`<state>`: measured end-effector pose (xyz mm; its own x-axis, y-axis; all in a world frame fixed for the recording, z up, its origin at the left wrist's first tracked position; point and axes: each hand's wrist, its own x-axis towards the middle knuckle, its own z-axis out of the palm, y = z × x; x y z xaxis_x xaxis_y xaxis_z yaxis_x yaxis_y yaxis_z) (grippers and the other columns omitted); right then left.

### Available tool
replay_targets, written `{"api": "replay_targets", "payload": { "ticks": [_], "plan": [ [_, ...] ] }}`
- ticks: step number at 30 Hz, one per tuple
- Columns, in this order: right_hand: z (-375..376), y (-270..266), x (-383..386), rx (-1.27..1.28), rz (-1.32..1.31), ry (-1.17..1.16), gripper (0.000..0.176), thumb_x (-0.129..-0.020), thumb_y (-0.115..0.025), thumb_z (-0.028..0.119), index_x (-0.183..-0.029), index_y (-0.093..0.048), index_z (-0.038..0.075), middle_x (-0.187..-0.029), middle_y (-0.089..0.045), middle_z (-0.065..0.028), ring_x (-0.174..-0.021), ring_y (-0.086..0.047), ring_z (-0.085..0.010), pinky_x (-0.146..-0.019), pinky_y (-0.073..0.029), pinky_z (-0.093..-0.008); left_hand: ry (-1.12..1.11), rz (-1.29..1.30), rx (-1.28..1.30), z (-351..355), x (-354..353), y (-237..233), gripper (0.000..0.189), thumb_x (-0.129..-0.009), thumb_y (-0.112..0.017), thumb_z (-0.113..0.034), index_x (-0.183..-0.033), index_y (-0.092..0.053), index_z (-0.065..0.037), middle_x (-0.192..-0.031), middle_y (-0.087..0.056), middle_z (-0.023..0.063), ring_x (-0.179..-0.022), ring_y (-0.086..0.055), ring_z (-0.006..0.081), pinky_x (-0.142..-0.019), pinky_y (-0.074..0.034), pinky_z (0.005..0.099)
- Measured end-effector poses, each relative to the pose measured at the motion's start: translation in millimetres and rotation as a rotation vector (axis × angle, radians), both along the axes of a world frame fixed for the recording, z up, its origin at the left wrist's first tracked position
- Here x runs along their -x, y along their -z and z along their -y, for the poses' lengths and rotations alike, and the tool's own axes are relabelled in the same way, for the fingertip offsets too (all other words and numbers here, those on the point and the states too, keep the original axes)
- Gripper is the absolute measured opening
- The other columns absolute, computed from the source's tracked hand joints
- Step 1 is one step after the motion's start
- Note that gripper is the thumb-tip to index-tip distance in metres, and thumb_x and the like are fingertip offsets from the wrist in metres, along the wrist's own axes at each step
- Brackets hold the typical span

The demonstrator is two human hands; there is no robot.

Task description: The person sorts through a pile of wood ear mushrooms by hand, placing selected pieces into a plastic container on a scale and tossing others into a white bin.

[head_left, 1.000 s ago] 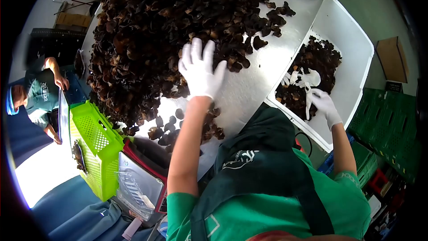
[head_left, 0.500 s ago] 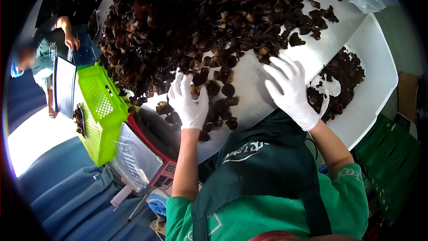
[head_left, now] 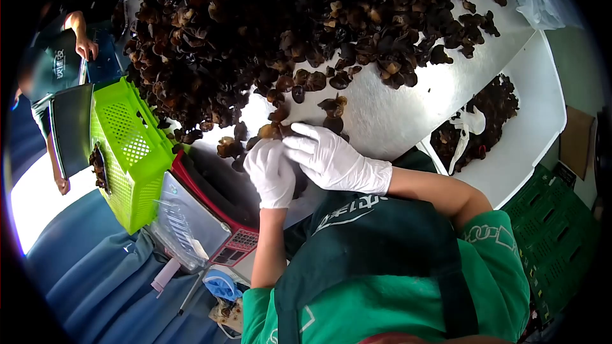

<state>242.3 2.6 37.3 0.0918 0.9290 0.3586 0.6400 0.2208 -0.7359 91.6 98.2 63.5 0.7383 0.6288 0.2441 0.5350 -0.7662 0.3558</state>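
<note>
A large heap of dark brown wood ear mushrooms (head_left: 255, 32) covers much of the metal table (head_left: 382, 114). My white-gloved left hand (head_left: 273, 175) is at the near edge, its fingers curled down beside a few loose pieces. Whatever lies under those fingertips is hidden. Coming in from the right, my white-gloved right hand (head_left: 338, 160) has its fingers stretched toward the left hand, and the two meet. A lighter brown mushroom piece (head_left: 270, 131) lies just beyond the fingertips. Some dark pieces are partly covered by both hands.
Left of the table stand a bright green basket (head_left: 131, 153) and a red-framed scale (head_left: 220, 213). A white tub (head_left: 542, 105) on the right holds dark bits and a crumpled white glove (head_left: 468, 129). Beyond the basket, another person (head_left: 57, 70) works.
My right hand has swept left from the open tabletop to meet my left hand. Loose pieces near the edge are now gathered or covered there. The left fingers have curled in.
</note>
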Motion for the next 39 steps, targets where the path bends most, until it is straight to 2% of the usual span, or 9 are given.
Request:
{"api": "replay_targets", "payload": {
  "ticks": [3,5,9,12,18,23,28,34,39],
  "plan": [
    [2.4,-20.8,-24.5,-0.101,0.02,0.059,0.024,-0.086,-0.064,0.012,-0.108,-0.069,0.003,-0.115,-0.067,-0.0127,-0.113,-0.061,-0.0344,-0.092,-0.052,-0.0442,-0.076,0.07,-0.053,-0.1,-10.7,-12.2,0.024,-0.075,-0.059,0.01,-0.09,-0.067,-0.006,-0.099,-0.066,0.0087,-0.1,-0.062,0.0306,-0.092,-0.047,0.0419],
    [5.7,-22.6,-49.1,0.058,-0.162,0.284,0.014,-0.089,-0.064,0.01,-0.102,-0.069,0.009,-0.105,-0.069,-0.0083,-0.087,-0.068,-0.0291,-0.073,-0.056,-0.0388,-0.069,0.136,-0.064,-7.1,-35.7,-8.3,0.022,-0.077,-0.062,0.009,-0.091,-0.067,-0.006,-0.098,-0.067,0.0088,-0.097,-0.062,0.0307,-0.092,-0.047,0.0415],
    [6.5,3.0,-96.4,0.075,0.15,0.552,0.022,-0.089,-0.066,0.01,-0.111,-0.067,0.008,-0.111,-0.065,-0.0069,-0.092,-0.067,-0.028,-0.078,-0.057,-0.0365,0.136,0.025,0.074,-17.4,-93.9,1.3,0.057,-0.086,-0.072,-0.024,-0.138,-0.055,-0.01,-0.138,-0.054,0.0133,-0.13,-0.047,0.0338,-0.108,-0.034,0.0505],
    [-1.8,15.3,-101.7,0.138,0.306,0.558,0.022,-0.089,-0.066,0.01,-0.111,-0.066,0.008,-0.111,-0.063,-0.0062,-0.093,-0.065,-0.0271,-0.079,-0.056,-0.0363,0.106,-0.163,0.054,-16.0,-101.7,11.5,0.063,-0.086,-0.073,-0.029,-0.142,-0.051,-0.012,-0.136,-0.055,0.0102,-0.133,-0.044,0.0332,-0.111,-0.029,0.0516],
    [9.0,23.5,-97.5,0.217,0.328,0.514,0.023,-0.089,-0.066,0.014,-0.111,-0.063,0.01,-0.102,-0.059,-0.0062,-0.088,-0.063,-0.0246,-0.075,-0.055,-0.0373,-0.009,-0.174,-0.037,-7.3,-19.4,16.0,0.019,-0.086,-0.068,-0.018,-0.105,-0.067,-0.015,-0.109,-0.061,0.0035,-0.121,-0.053,0.0267,-0.1,-0.035,0.0485],
    [-2.1,16.3,-95.4,0.234,0.255,0.563,0.025,-0.087,-0.066,0.009,-0.112,-0.064,0.009,-0.102,-0.059,-0.0074,-0.092,-0.064,-0.0252,-0.077,-0.056,-0.0364,-0.023,-0.039,-0.045,-1.8,-51.3,-9.1,0.033,-0.083,-0.074,-0.014,-0.115,-0.065,-0.013,-0.118,-0.063,0.0038,-0.119,-0.055,0.0274,-0.102,-0.035,0.0442],
    [11.7,19.0,-83.7,0.278,0.24,0.45,0.024,-0.084,-0.065,0.005,-0.108,-0.065,0.006,-0.103,-0.061,-0.0104,-0.093,-0.064,-0.0306,-0.078,-0.055,-0.0392,0.174,0.019,0.001,-6.3,-123.8,2.3,0.038,-0.082,-0.072,-0.016,-0.118,-0.065,-0.011,-0.128,-0.056,0.0099,-0.122,-0.05,0.0323,-0.101,-0.037,0.0469],
    [20.1,12.0,-81.3,0.234,-0.009,0.513,0.018,-0.087,-0.064,0.0,-0.102,-0.062,0.009,-0.102,-0.061,-0.0097,-0.087,-0.064,-0.03,-0.075,-0.054,-0.0369,0.227,-0.055,0.09,8.3,-77.1,16.5,0.021,-0.081,-0.07,-0.008,-0.101,-0.067,-0.014,-0.118,-0.062,0.0034,-0.114,-0.055,0.027,-0.094,-0.04,0.0431],
    [-16.5,9.7,-92.1,0.273,0.067,0.462,0.034,-0.088,-0.065,0.01,-0.121,-0.061,0.005,-0.113,-0.058,-0.0135,-0.103,-0.06,-0.0323,-0.089,-0.053,-0.0401,0.179,-0.057,0.051,20.5,-38.1,7.2,0.024,-0.08,-0.071,-0.005,-0.101,-0.065,-0.015,-0.117,-0.063,0.0018,-0.113,-0.057,0.0245,-0.098,-0.038,0.0436]
  ]
}}
